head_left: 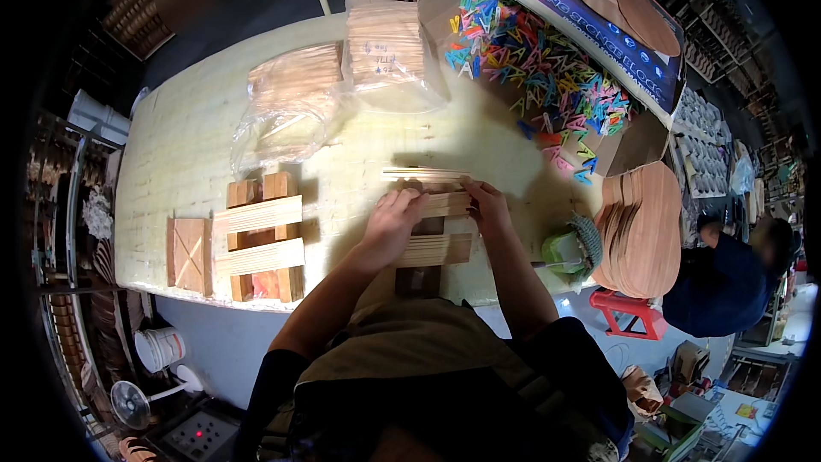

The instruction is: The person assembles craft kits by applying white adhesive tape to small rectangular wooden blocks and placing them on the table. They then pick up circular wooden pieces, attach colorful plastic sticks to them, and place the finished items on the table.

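Note:
Just in front of me, both hands are at thin, pale wooden strips [448, 204] lying in a row across a dark wooden block [418, 281]. My left hand [397, 221] has its fingers curled at the strips' left end. At the right end, my right hand [486, 205] pinches them between thumb and fingers. Beyond my fingertips lies a narrow bundle of strips [425, 174]. Nearer to me, a second row of strips [434, 251] rests over the block. My knuckles hide part of the strips I grip.
To the left, strip rows [259, 257] lie across wooden blocks beside a square wooden board [189, 255]. Plastic-wrapped strips [295, 81] sit farther back. Colourful clothespins [547, 64] fill a cardboard box. Guitar-shaped plates [641, 231], a green container [562, 251] and a person [718, 278] are right.

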The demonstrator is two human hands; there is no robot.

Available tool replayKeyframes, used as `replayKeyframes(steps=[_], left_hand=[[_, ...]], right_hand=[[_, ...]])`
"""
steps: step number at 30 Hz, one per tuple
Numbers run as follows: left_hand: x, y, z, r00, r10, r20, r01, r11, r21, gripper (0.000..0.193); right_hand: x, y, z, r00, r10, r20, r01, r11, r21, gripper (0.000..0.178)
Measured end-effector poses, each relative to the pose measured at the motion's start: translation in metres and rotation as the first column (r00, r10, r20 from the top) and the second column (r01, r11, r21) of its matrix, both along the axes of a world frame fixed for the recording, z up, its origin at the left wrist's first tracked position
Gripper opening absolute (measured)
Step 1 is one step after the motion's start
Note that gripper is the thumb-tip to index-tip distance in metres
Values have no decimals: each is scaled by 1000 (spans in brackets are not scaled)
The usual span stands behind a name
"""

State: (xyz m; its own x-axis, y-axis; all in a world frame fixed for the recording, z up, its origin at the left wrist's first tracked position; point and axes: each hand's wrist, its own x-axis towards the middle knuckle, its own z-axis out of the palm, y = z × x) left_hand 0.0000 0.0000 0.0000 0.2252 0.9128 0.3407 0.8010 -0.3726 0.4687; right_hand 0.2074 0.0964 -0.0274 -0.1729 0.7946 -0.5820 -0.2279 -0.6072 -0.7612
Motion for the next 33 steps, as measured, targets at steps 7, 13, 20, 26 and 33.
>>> replayKeyframes(steps=[7, 13, 20, 26, 33], left_hand=[[7, -4, 18, 992, 19, -122, -3, 992, 126, 40], [2, 0, 10, 997, -7, -77, 11, 999, 46, 47], [2, 1, 17, 991, -29, -132, 25, 999, -34, 52], [1, 1, 16, 990, -30, -135, 23, 998, -50, 53], [1, 1, 18, 992, -33, -124, 25, 998, -66, 52]], right_hand=[[10, -8, 10, 998, 31, 53, -32, 999, 20, 14], [12, -10, 7, 990, 106, -98, -107, 994, -8, 14], [28, -25, -3, 949, 202, -243, -182, 978, 102, 27], [22, -29, -8, 957, 191, -216, -166, 978, 130, 27], [21, -27, -12, 951, 149, -272, -124, 986, 108, 23]])
